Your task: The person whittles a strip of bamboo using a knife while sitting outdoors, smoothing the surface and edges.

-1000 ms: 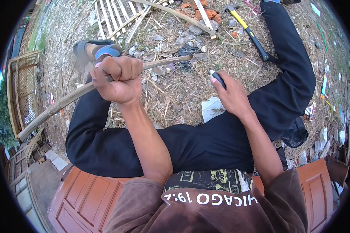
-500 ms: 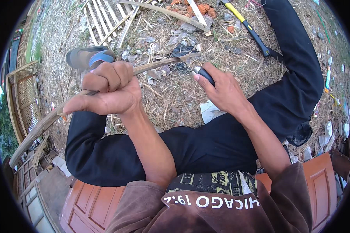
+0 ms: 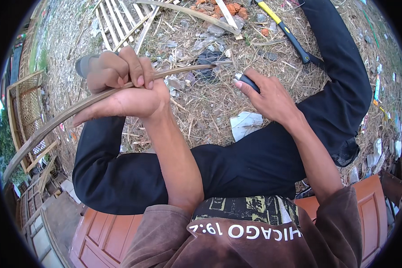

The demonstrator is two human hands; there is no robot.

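Observation:
A long, slightly bent wooden strip point(image 3: 73, 108) runs from the lower left up to the middle of the view. My left hand point(image 3: 125, 89) holds it palm up, the fingers curled loosely over it and the thumb stretched along its underside. Its thin far end lies just left of my right hand point(image 3: 270, 96). That hand is closed round the black handle of a knife point(image 3: 250, 83), thumb on top near the metal collar. The blade is thin and hard to make out against the ground.
A yellow-and-black handled tool point(image 3: 283, 31) lies near my right leg. Farther off are pale wooden slats point(image 3: 116, 22), a long plank point(image 3: 192, 15) and broken red brick point(image 3: 234, 10). A white scrap point(image 3: 246, 125) lies before my lap. Reddish-brown panelling point(image 3: 107, 236) is beneath me.
My left fingers have loosened from a tight fist, and the wooden strip has turned and shifted in the palm. My right hand with the knife has moved a little right and toward me.

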